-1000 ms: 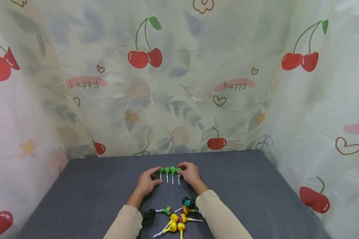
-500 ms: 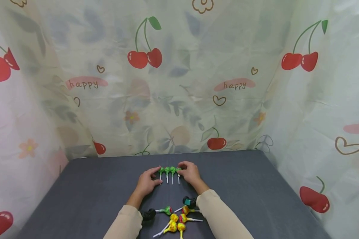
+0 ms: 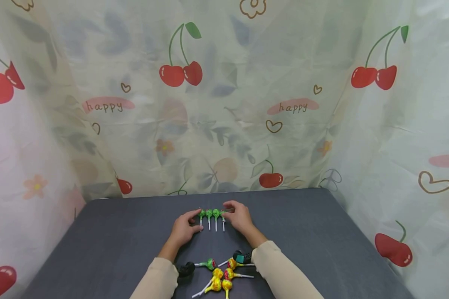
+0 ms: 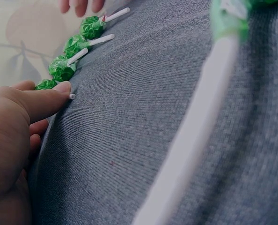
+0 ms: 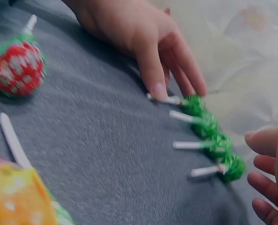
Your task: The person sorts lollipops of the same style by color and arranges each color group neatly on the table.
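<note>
Shifted slightly rightward, we note: right hand [image 3: 240,218], fingers apart, beside green lollipops [image 3: 216,213]. Left hand [image 3: 183,229], thumb and fingers spread, touches leftmost lollipop [image 3: 202,214].

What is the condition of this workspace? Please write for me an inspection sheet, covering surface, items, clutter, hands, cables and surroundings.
Surface: dark grey ribbed cloth, with faint creases in the wrist views.
Job's things: four green-wrapped lollipops in a row, sticks toward the person; nearer the person, one green-and-red lollipop and five yellow-orange lollipops lie loose, sticks pointing various ways.
Clutter: nothing seen.
Left hand: touches the row's leftmost lollipop, thumb at its stick, fingers at its head.
Right hand: beside the row's right end; the right wrist view shows a gap.
Cables: nothing seen.
Surroundings: pale curtain with printed cherries and "happy" lettering.
</note>
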`<state>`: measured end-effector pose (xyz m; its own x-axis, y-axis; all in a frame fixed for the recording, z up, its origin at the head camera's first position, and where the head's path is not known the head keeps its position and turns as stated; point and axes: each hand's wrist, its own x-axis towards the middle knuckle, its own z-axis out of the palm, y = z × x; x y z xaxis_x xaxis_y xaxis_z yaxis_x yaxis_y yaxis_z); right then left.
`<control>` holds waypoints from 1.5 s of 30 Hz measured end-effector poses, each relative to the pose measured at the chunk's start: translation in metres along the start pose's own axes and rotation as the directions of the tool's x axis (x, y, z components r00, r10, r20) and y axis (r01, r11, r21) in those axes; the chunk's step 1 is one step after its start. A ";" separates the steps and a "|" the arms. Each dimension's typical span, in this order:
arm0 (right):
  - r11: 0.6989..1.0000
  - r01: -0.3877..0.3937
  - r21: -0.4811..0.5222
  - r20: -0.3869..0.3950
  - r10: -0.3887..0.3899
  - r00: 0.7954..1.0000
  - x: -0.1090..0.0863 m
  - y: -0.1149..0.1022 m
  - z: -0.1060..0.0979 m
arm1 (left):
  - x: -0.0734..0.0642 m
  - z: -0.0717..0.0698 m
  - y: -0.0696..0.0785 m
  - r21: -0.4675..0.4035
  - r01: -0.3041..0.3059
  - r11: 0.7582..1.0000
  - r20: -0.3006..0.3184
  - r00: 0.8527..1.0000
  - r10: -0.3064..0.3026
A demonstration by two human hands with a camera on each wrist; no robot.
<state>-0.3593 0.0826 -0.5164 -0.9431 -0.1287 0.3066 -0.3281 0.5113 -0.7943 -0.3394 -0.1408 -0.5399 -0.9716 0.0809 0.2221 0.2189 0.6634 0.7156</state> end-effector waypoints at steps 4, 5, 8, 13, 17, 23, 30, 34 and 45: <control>0.999 0.045 0.014 0.003 -0.045 0.999 -0.005 -0.010 -0.001 | 0.000 0.000 0.000 0.002 0.004 1.000 0.003 1.000 -0.004; 0.999 0.052 0.015 0.007 -0.052 0.999 -0.006 -0.014 -0.002 | 0.000 0.000 0.001 0.002 0.005 1.000 0.003 1.000 -0.005; 0.997 0.071 0.009 0.027 -0.071 0.997 -0.012 -0.022 -0.001 | 0.000 -0.001 0.003 0.000 0.002 1.000 0.000 1.000 -0.002; 0.996 0.090 -0.003 0.098 -0.089 0.991 -0.024 -0.034 0.000 | 0.000 -0.002 0.004 -0.005 0.006 1.000 -0.003 1.000 -0.006; 0.993 0.115 0.009 0.166 -0.115 0.979 -0.033 -0.041 0.000 | -0.001 -0.002 0.004 -0.006 0.010 1.000 0.000 1.000 -0.010; 0.992 0.127 0.022 0.273 -0.129 0.953 -0.046 -0.045 0.001 | 0.000 -0.001 0.002 -0.003 -0.008 1.000 0.004 1.000 0.009; 0.996 0.081 0.024 0.422 -0.084 0.903 -0.060 -0.046 0.004 | 0.000 -0.002 0.002 -0.002 -0.026 1.000 -0.004 1.000 0.026; 0.996 0.091 0.004 0.488 -0.081 0.869 -0.067 -0.045 0.004 | 0.000 -0.002 0.002 0.002 -0.031 1.000 -0.012 0.999 0.031; 0.966 0.212 -0.148 0.615 -0.078 0.784 -0.075 -0.044 0.008 | 0.000 0.000 0.000 0.009 -0.015 1.000 -0.009 1.000 0.015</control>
<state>-0.2747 0.0631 -0.5080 -0.7477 -0.6637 -0.0202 -0.5089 0.5924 -0.6245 -0.3397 -0.1410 -0.5403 -0.9674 0.0844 0.2388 0.2326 0.6688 0.7061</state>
